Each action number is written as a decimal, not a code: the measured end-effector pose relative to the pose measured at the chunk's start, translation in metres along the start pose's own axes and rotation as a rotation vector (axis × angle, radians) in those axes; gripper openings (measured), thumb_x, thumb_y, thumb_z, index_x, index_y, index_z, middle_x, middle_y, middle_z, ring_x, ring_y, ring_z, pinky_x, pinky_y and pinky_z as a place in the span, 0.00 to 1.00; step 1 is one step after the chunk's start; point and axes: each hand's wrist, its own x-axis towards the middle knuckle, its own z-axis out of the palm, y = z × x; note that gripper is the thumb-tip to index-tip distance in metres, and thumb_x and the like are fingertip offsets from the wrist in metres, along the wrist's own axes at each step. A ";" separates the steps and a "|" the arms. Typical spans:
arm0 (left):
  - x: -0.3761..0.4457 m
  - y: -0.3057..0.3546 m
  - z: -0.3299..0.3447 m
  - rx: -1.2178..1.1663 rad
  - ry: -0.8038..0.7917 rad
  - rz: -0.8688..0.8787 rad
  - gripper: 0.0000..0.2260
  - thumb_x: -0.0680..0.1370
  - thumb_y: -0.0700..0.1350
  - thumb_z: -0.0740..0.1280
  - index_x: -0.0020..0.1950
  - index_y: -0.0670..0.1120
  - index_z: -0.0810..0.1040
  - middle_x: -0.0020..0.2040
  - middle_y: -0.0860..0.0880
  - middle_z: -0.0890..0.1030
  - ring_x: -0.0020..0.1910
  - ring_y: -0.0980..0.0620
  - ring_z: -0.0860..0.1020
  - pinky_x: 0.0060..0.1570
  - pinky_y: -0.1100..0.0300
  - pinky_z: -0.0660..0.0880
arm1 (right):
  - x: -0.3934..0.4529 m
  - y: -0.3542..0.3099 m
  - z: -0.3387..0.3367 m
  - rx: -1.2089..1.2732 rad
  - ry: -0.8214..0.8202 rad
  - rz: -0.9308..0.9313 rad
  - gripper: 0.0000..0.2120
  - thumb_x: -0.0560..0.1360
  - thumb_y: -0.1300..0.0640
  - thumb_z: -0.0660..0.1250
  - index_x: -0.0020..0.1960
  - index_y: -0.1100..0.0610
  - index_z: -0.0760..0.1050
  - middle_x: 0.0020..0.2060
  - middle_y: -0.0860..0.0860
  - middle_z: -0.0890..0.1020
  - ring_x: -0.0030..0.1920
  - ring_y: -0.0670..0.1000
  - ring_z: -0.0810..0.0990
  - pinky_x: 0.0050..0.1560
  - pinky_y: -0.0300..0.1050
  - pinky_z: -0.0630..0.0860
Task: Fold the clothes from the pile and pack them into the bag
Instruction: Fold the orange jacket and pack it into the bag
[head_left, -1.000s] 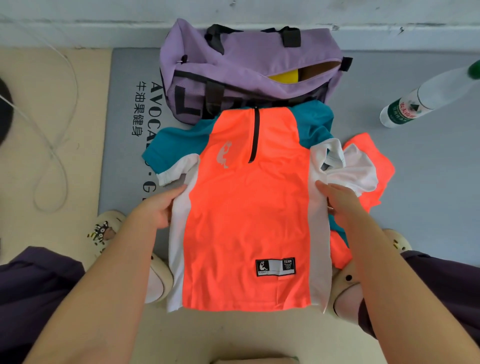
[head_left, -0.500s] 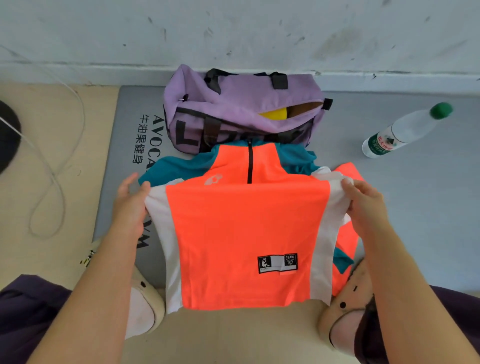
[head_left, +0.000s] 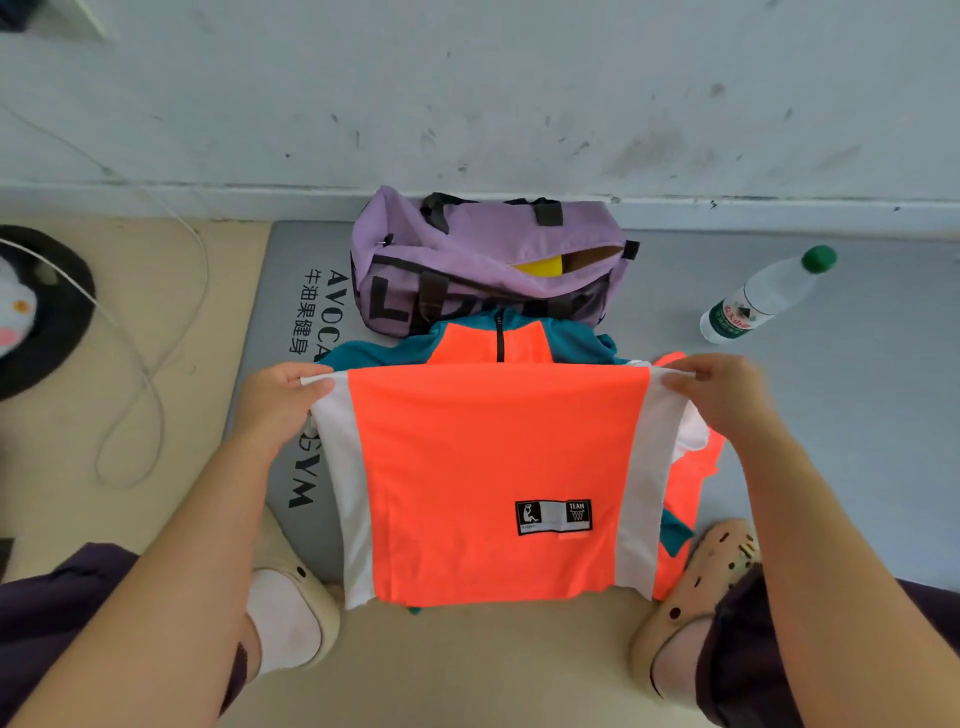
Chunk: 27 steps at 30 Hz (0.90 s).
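Jersey (head_left: 498, 478), orange with white side panels, hangs doubled over a fold line; my left hand (head_left: 278, 402) pinches its left end, my right hand (head_left: 719, 395) its right end, thumbs and fingers curled on the white fabric. Black patch near hem reads "TEAM" with a hoop icon. Purple duffel bag (head_left: 467, 260) sits just behind on grey mat (head_left: 831, 441) printed "AVOCA…" and "GYM" plus Chinese characters, unzipped, something yellow inside; green-capped water bottle (head_left: 763, 296) lies right.
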 end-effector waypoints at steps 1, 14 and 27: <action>-0.003 0.004 -0.006 0.052 0.025 0.016 0.05 0.75 0.41 0.72 0.47 0.52 0.83 0.47 0.48 0.84 0.47 0.47 0.82 0.52 0.53 0.78 | -0.002 -0.005 -0.006 -0.023 0.043 -0.021 0.08 0.73 0.59 0.71 0.53 0.56 0.84 0.41 0.54 0.82 0.42 0.52 0.77 0.45 0.40 0.67; -0.090 0.104 -0.087 -0.583 -0.030 0.280 0.08 0.80 0.37 0.63 0.47 0.45 0.80 0.43 0.50 0.85 0.45 0.53 0.81 0.50 0.60 0.76 | -0.081 -0.084 -0.103 0.741 -0.043 -0.280 0.10 0.80 0.63 0.62 0.39 0.57 0.71 0.36 0.56 0.73 0.37 0.52 0.69 0.39 0.46 0.63; -0.106 0.120 -0.086 -0.455 0.364 0.228 0.13 0.75 0.49 0.72 0.35 0.47 0.74 0.36 0.49 0.75 0.37 0.54 0.72 0.35 0.63 0.69 | -0.095 -0.073 -0.115 0.706 0.136 -0.114 0.04 0.76 0.58 0.69 0.43 0.58 0.78 0.36 0.52 0.77 0.36 0.50 0.74 0.38 0.44 0.72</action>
